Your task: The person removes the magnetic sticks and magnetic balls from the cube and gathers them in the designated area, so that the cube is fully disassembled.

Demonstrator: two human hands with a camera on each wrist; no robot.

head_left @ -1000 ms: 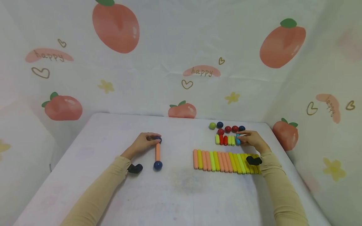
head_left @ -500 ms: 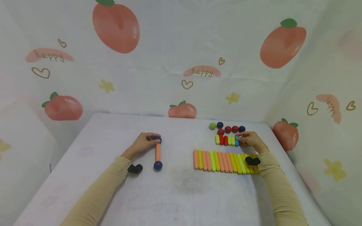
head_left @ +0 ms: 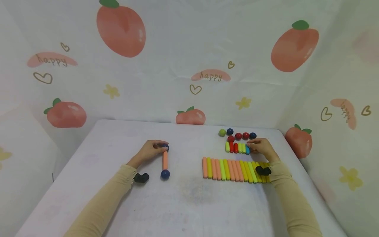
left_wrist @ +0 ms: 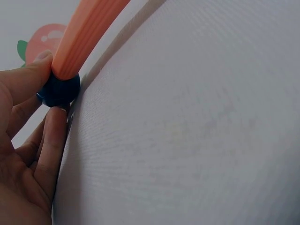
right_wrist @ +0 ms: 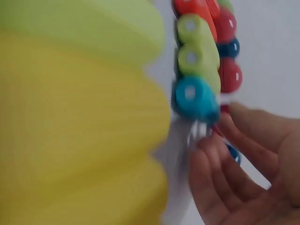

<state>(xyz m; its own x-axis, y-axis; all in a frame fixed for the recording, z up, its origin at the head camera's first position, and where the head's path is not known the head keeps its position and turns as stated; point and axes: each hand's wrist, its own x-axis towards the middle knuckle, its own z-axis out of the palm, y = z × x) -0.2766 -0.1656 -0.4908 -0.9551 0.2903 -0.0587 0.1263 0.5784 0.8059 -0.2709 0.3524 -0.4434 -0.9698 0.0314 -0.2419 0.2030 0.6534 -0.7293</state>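
Note:
In the head view my left hand (head_left: 150, 150) pinches the far dark blue ball (head_left: 165, 147), which joins an orange stick (head_left: 165, 160). A second dark blue ball (head_left: 165, 174) sits at the stick's near end. The left wrist view shows thumb and fingers around the held ball (left_wrist: 60, 90), against the ribbed stick (left_wrist: 86, 40). My right hand (head_left: 263, 147) is beside a short blue stick (head_left: 247, 150) at the right end of a row. In the right wrist view the fingers lie just off this blue stick (right_wrist: 194, 97), with nothing seen gripped.
Short yellow-green (head_left: 227, 146) and red sticks (head_left: 231, 147) fill the row. Behind them lie red (head_left: 238, 136), dark blue (head_left: 253, 135) and green balls (head_left: 222, 132). Closer in, several long orange and yellow sticks (head_left: 227, 169) lie side by side, partly under my right wrist.
The short blue stick has shifted left against the row's end, and my right hand moved slightly left with it. It now shows clear of my fingers. My left hand has stayed still.

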